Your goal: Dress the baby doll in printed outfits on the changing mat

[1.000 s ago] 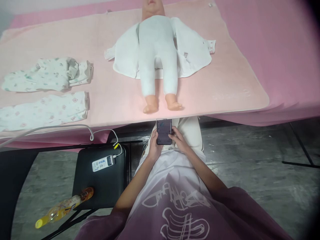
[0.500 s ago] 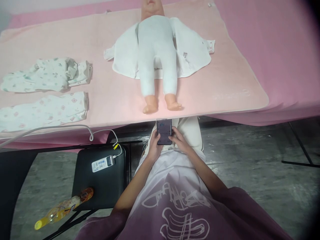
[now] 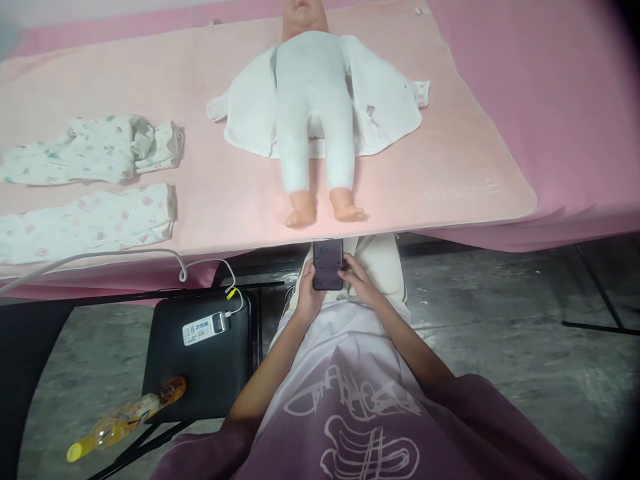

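Observation:
A smartphone with a dim screen is held upright over my lap, just in front of the table edge. My left hand is wrapped round its left side. On the right side, my right hand grips the phone, its thumb at the screen's edge. Beyond the phone a baby doll lies on its back on the table, feet toward me. It has a white cloth body, and its head is cut off by the top of the view. An opened white baby shirt spreads out on both sides of it.
Two patterned baby garments lie at the left of the pink mat. Left of me a black stool bears a white power bank with a cable, and a yellow-capped bottle. Table legs stand at right.
My left thumb has drawn back from the screen to the phone's left edge. The phone, the doll and the garments stay in place.

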`<control>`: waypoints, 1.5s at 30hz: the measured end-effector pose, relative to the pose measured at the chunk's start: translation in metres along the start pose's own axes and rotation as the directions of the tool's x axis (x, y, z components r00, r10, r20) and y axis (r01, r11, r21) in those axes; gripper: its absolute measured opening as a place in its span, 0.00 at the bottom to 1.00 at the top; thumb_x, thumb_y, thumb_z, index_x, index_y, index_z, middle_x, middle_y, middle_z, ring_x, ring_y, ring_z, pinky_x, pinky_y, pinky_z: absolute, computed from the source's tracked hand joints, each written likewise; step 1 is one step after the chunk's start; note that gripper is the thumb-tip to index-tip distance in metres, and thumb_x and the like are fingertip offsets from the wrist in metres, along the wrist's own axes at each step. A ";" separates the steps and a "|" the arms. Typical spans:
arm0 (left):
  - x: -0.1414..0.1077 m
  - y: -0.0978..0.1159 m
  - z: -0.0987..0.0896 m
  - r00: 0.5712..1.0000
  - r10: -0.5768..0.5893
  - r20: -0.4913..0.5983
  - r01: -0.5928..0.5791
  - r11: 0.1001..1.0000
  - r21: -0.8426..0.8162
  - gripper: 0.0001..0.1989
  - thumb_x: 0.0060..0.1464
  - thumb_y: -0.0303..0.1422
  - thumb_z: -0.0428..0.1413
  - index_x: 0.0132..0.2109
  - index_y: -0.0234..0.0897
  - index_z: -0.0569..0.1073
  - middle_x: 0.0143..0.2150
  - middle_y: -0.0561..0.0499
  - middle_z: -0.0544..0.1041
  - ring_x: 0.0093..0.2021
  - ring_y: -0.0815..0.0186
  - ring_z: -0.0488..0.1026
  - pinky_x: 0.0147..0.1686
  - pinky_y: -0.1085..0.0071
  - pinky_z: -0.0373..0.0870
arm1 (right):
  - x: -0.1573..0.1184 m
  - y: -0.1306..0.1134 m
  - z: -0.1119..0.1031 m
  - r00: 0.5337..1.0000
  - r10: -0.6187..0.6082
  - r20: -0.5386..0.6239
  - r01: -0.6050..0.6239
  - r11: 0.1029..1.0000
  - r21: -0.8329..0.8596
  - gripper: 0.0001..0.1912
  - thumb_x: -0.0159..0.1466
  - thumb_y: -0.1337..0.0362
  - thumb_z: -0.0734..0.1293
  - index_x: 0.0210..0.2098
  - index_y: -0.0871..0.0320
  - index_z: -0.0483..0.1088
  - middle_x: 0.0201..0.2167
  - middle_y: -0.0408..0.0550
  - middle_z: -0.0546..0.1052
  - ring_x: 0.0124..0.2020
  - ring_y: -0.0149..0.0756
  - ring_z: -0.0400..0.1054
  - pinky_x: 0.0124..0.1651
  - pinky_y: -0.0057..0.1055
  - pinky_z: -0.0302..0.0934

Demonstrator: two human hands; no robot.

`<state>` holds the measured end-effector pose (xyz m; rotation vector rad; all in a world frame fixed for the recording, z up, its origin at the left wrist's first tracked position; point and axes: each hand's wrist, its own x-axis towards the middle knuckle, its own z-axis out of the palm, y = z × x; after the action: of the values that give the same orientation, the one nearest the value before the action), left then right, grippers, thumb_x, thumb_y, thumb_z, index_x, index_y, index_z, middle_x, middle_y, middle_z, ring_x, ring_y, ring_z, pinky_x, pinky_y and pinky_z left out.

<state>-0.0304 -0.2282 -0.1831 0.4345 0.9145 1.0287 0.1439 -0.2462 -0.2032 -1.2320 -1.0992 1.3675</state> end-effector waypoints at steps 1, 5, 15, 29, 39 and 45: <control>0.001 -0.001 0.000 1.000 0.001 -0.009 -0.001 1.000 0.006 0.23 0.63 0.48 0.69 0.60 0.46 0.81 0.60 0.49 0.84 0.62 0.55 0.81 0.60 0.64 0.77 | 0.000 -0.001 0.000 1.000 0.004 0.000 -0.004 1.000 0.001 0.22 0.71 0.50 0.70 0.61 0.48 0.73 0.50 0.48 0.78 0.51 0.47 0.70 0.62 0.44 0.67; 0.003 -0.004 0.000 0.998 0.026 -0.049 -0.024 0.999 0.035 0.22 0.61 0.47 0.71 0.59 0.46 0.81 0.57 0.50 0.84 0.60 0.57 0.81 0.62 0.64 0.76 | 0.000 -0.002 0.001 1.000 -0.001 0.007 0.001 1.000 0.004 0.21 0.72 0.50 0.70 0.60 0.49 0.73 0.50 0.48 0.78 0.50 0.46 0.70 0.61 0.43 0.67; 0.000 0.000 0.001 1.000 0.009 -0.005 -0.009 1.000 -0.017 0.24 0.66 0.53 0.67 0.60 0.45 0.81 0.62 0.48 0.83 0.63 0.56 0.80 0.60 0.65 0.77 | 0.004 -0.007 0.009 0.999 0.015 -0.037 -0.014 0.999 0.031 0.19 0.74 0.43 0.68 0.52 0.49 0.73 0.44 0.46 0.77 0.48 0.45 0.71 0.58 0.40 0.68; -0.002 0.001 0.001 1.000 -0.006 0.007 0.006 1.000 -0.010 0.22 0.67 0.49 0.66 0.62 0.46 0.81 0.65 0.47 0.82 0.66 0.55 0.79 0.62 0.64 0.78 | 0.004 -0.001 0.008 0.998 -0.014 -0.054 0.013 1.000 -0.024 0.19 0.74 0.44 0.69 0.54 0.49 0.74 0.45 0.46 0.78 0.49 0.44 0.72 0.58 0.41 0.70; -0.002 -0.001 -0.001 1.000 -0.012 -0.025 0.012 1.000 0.018 0.22 0.64 0.49 0.69 0.60 0.47 0.81 0.64 0.48 0.83 0.68 0.53 0.77 0.64 0.61 0.77 | 0.008 -0.006 0.017 0.985 0.004 -0.174 -0.015 0.998 -0.060 0.23 0.72 0.38 0.69 0.45 0.51 0.72 0.38 0.45 0.76 0.42 0.44 0.70 0.51 0.38 0.69; -0.002 0.000 0.000 1.000 -0.009 -0.019 0.010 1.000 0.018 0.21 0.65 0.49 0.68 0.60 0.47 0.82 0.64 0.49 0.82 0.69 0.53 0.76 0.65 0.62 0.76 | 0.008 -0.007 0.014 0.990 -0.008 -0.144 0.012 1.000 0.026 0.22 0.76 0.40 0.64 0.42 0.51 0.72 0.40 0.47 0.76 0.47 0.45 0.70 0.55 0.38 0.68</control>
<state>-0.0313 -0.2301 -0.1823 0.4354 0.9428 1.0182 0.1307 -0.2379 -0.1966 -1.2836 -0.9826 1.2615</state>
